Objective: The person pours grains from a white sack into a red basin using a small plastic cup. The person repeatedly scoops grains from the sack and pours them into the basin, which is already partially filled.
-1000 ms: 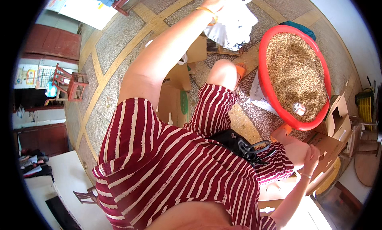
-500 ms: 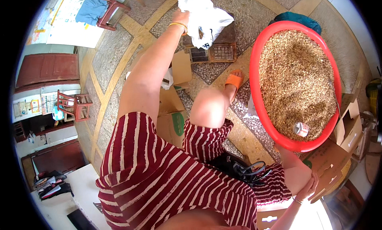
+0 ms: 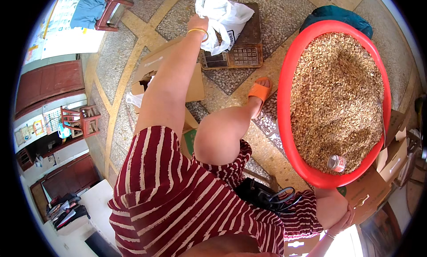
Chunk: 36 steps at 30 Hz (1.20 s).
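Note:
Away from me at the upper middle, my left hand is closed on the upper edge of a white plastic bag. The bag sits over the dark plate of a floor scale, whose key panel faces me. What the bag contains is hidden. At the lower right, my right hand lies over my knee and holds nothing. Right of my legs stands a big red plastic tub filled with small tan flakes or grains. A small clear jar with a reddish label lies on the grains near the tub's near edge.
Opened cardboard boxes lie below my left arm and beside the tub. A black bag with straps is between my legs. A dark teal sack lies behind the tub. Wooden stools stand at the far left.
The white bag has come down onto the scale with my left hand still gripping it. My view has shifted slightly. The right hand stays on the knee.

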Available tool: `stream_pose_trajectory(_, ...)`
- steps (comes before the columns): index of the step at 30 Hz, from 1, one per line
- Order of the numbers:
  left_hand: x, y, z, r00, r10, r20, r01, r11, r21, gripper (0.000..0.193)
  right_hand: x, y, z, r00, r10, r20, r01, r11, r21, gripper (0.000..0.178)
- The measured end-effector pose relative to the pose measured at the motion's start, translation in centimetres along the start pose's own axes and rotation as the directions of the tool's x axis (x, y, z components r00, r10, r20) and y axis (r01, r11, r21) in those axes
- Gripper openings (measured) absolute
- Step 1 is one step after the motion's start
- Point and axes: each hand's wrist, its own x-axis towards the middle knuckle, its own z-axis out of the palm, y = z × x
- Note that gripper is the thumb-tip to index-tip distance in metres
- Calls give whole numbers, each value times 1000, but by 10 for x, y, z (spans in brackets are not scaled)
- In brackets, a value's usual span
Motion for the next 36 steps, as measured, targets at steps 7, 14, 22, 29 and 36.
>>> stream_pose_trajectory(7, -16, 14, -9, 996, -88, 5, 88, 982, -169, 76, 4, 3, -2, 998, -56, 30, 57, 997, -58, 34)
stream_pose_trajectory(14, -20, 0, -13, 996, 22, -87, -49, 942, -332, 84, -5, -2, 0, 994, -109, 3, 109, 992, -56, 32)
stream_pose_trajectory(22, -82, -22, -48, 990, 110, -89, -139, 875, -464, 70, -19, 17, -2, 989, -149, -26, 149, 989, -7, 28)
stream_pose_trajectory(29, -254, 10, -109, 703, 529, 475, -112, 743, -660, 54, -35, 22, -2, 977, -209, -43, 211, 977, 37, 30)
stream_pose_trajectory(36, -327, 57, -143, 575, 661, 482, -530, 749, -396, 30, -47, 16, -1, 980, -187, -72, 193, 977, 87, 35)
